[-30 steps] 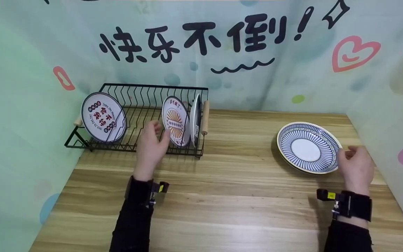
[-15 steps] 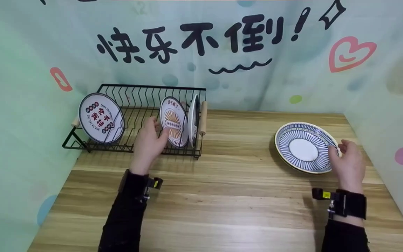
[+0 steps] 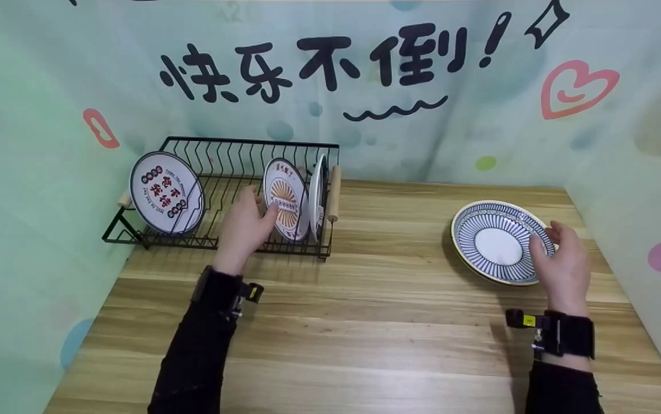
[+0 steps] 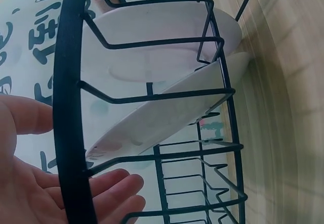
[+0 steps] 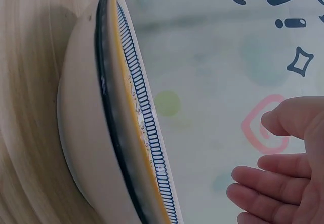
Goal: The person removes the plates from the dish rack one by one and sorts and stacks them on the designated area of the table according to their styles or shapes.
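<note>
My left hand (image 3: 243, 230) reaches to the front of a black wire dish rack (image 3: 253, 140), fingers loosely extended beside a white plate with an orange sunburst (image 3: 283, 184). In the left wrist view that plate (image 4: 157, 114) leans in the wires, and the hand (image 4: 30, 183) passes beside the rack's bar without gripping it. On the right, my right hand (image 3: 566, 267) hovers with fingers apart over the near right rim of a blue-and-white striped dish (image 3: 498, 246). Beneath this dish a second, dark rim (image 5: 114, 143) shows in the right wrist view.
A plate with red lettering (image 3: 164, 192) stands at the rack's left end. Another plate (image 3: 318, 201), seen nearly edge-on, stands by the wooden handle (image 3: 335, 192) at its right end. The wooden table (image 3: 376, 322) meets printed cloth walls (image 3: 284, 34) behind and at both sides.
My right hand has moved left and a little away from me, from beside the striped dish to over its rim. The left hand has shifted slightly farther in at the rack. Plates look unmoved.
</note>
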